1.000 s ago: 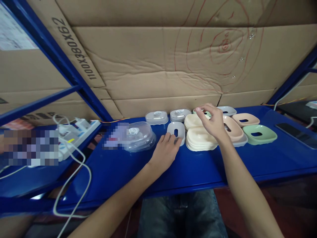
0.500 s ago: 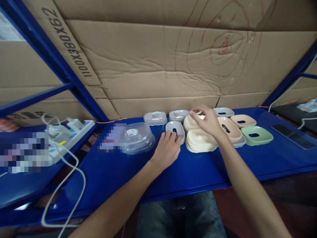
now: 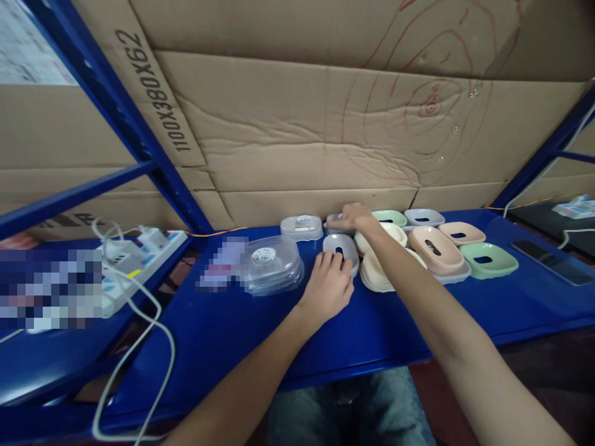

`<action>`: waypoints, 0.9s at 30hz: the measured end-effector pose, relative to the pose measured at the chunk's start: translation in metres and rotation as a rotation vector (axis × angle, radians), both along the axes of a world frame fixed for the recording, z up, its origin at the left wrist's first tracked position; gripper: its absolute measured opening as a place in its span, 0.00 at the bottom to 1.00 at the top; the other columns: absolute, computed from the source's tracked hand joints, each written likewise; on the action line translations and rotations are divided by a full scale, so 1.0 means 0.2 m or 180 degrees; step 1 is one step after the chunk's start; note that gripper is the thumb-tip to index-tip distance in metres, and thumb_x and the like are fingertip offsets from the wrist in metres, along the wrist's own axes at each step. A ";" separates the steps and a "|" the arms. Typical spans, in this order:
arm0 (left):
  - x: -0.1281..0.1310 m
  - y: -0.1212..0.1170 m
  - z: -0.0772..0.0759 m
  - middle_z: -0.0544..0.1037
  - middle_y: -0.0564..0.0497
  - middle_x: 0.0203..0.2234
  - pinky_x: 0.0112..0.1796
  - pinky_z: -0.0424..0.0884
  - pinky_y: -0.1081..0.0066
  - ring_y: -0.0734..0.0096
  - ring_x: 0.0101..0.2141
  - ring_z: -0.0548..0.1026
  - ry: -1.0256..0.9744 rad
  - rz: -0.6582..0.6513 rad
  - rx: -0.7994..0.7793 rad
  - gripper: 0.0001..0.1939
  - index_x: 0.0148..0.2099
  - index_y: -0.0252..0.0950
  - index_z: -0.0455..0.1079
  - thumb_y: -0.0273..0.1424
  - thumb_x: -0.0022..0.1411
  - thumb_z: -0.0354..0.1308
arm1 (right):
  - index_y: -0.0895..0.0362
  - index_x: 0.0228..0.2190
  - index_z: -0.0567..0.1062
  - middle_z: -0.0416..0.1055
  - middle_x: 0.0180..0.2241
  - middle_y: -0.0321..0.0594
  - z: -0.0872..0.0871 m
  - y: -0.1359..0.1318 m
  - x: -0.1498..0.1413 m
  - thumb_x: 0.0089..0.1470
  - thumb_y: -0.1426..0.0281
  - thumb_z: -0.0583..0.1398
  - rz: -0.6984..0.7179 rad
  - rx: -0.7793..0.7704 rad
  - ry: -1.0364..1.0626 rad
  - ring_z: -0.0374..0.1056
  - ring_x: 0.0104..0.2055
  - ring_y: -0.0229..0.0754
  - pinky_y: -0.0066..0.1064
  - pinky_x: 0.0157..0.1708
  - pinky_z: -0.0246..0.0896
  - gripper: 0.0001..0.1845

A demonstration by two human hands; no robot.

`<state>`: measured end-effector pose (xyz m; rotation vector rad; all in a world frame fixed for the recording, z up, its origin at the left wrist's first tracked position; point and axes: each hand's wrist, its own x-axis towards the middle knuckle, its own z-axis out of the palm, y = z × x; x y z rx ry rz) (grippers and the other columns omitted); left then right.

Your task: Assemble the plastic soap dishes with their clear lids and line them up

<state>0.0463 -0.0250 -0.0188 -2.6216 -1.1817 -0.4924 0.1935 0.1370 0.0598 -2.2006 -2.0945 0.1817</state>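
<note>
My left fingers [image 3: 328, 257] bend over the near edge of the grey dish [image 3: 349, 247] on the counter [image 3: 260, 331]. My right fingers [image 3: 349, 217] are at the box [image 3: 333, 223], about twelve o'clock from that dish. My own hands hide the undersides, so I cannot tell whether either set is clenched or released. Around the grey dish, the clear lids [image 3: 279, 271] lie at nine o'clock, the cream stack [image 3: 372, 276] at four, and the peach dish [image 3: 447, 251] at three, with the green dish [image 3: 502, 260] farther out.

Dark phone [image 3: 553, 261], white power strip [image 3: 151, 261], red-marked cardboard [image 3: 279, 124]
</note>
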 end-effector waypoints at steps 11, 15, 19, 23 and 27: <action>0.00 0.01 0.00 0.77 0.36 0.49 0.55 0.70 0.50 0.45 0.53 0.72 -0.0118 -0.0056 -0.0127 0.11 0.54 0.33 0.74 0.31 0.74 0.57 | 0.67 0.69 0.63 0.64 0.67 0.73 -0.06 -0.02 -0.04 0.40 0.42 0.76 -0.0656 0.0080 0.0181 0.66 0.69 0.72 0.53 0.63 0.68 0.67; 0.00 0.01 0.00 0.76 0.37 0.49 0.56 0.71 0.50 0.45 0.53 0.72 -0.0152 -0.0040 -0.0118 0.11 0.53 0.33 0.74 0.31 0.74 0.57 | 0.66 0.68 0.64 0.64 0.67 0.70 -0.05 -0.04 -0.06 0.37 0.46 0.78 -0.0630 0.0094 0.0218 0.65 0.70 0.74 0.55 0.64 0.67 0.67; 0.00 0.01 0.00 0.76 0.37 0.49 0.57 0.71 0.50 0.44 0.54 0.72 -0.0175 -0.0049 -0.0093 0.11 0.53 0.32 0.75 0.31 0.73 0.57 | 0.64 0.69 0.64 0.63 0.68 0.69 -0.05 -0.04 -0.06 0.39 0.46 0.77 -0.0599 0.0182 0.0241 0.63 0.70 0.77 0.60 0.64 0.67 0.65; 0.00 0.01 -0.01 0.76 0.37 0.49 0.58 0.71 0.49 0.44 0.54 0.72 -0.0192 -0.0077 -0.0080 0.11 0.53 0.32 0.75 0.32 0.74 0.57 | 0.64 0.70 0.63 0.63 0.69 0.71 0.00 -0.06 -0.05 0.43 0.45 0.75 -0.0589 0.0311 0.0321 0.65 0.70 0.77 0.58 0.63 0.68 0.63; 0.00 0.01 -0.02 0.76 0.37 0.49 0.59 0.70 0.50 0.45 0.55 0.72 -0.0244 -0.0103 -0.0068 0.12 0.54 0.32 0.75 0.32 0.74 0.57 | 0.63 0.67 0.65 0.68 0.66 0.70 0.10 -0.10 -0.04 0.47 0.39 0.71 -0.0400 0.0684 0.0533 0.68 0.68 0.74 0.55 0.62 0.69 0.59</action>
